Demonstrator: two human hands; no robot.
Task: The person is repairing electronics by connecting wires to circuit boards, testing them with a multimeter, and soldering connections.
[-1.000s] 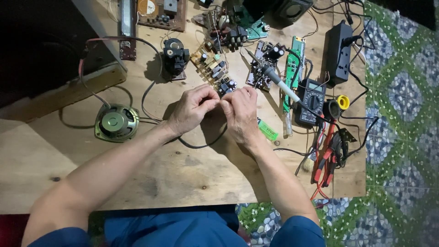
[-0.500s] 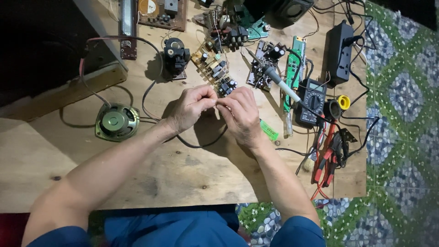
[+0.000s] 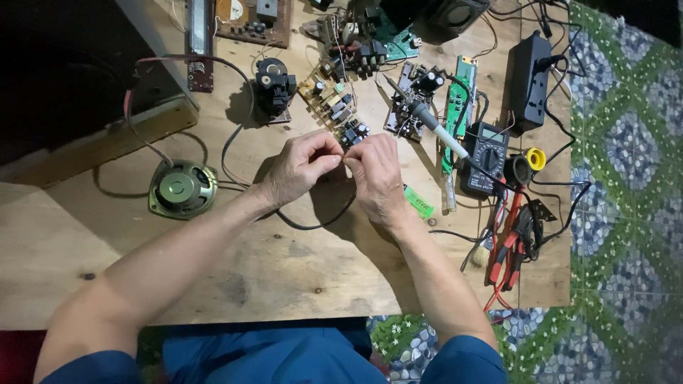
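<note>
My left hand (image 3: 302,167) and my right hand (image 3: 375,174) meet over the middle of the wooden table (image 3: 284,270), fingertips pinched together on the end of a thin wire that I can barely see. A black cable (image 3: 313,224) loops out from under both hands. Just beyond the fingers lies a tan circuit board (image 3: 333,107) with small black parts. A round speaker (image 3: 181,188) sits left of my left wrist, tied in by dark wires.
A soldering iron (image 3: 430,128) lies across boards at the right, beside a black multimeter (image 3: 486,149), a yellow-ringed spool (image 3: 528,162), red-handled pliers (image 3: 506,245) and a small brush (image 3: 482,252). A black power strip (image 3: 532,71) and a transformer (image 3: 272,85) stand further back.
Both hands lifted slightly apart half a second ago, showing a pale wire end between them, and have closed together again near the board's edge.
</note>
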